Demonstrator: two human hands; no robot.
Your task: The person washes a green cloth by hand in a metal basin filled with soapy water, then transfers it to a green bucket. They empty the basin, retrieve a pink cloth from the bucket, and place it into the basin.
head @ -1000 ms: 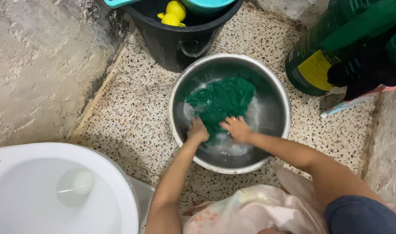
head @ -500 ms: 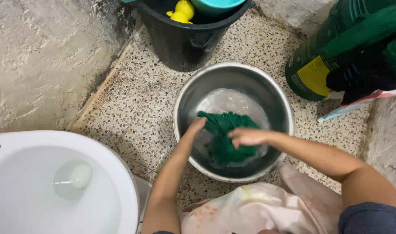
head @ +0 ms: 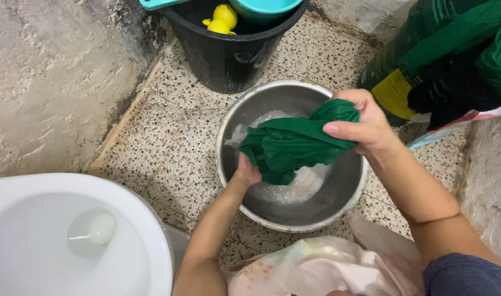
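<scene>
— Both hands grip one wet, dark-green cloth [head: 294, 147] above the round steel basin [head: 346, 186] of soapy water?
— Yes: right hand [head: 365, 129] fingers closed on its upper end, left hand [head: 246, 171] clutching below, beside a black plastic bucket [head: 223, 52] on the speckled floor [head: 168, 148].

A home bathroom: white toilet bowl [head: 69, 235] at 8 o'clock, speckled terrazzo floor [head: 168, 148], black bucket [head: 228, 49] at 12 o'clock, rough walls [head: 53, 82].

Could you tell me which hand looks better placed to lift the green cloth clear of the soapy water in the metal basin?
Right, probably. The right hand grips the green cloth at its raised end above the metal basin; the left hand holds the lower end near the water.
</scene>
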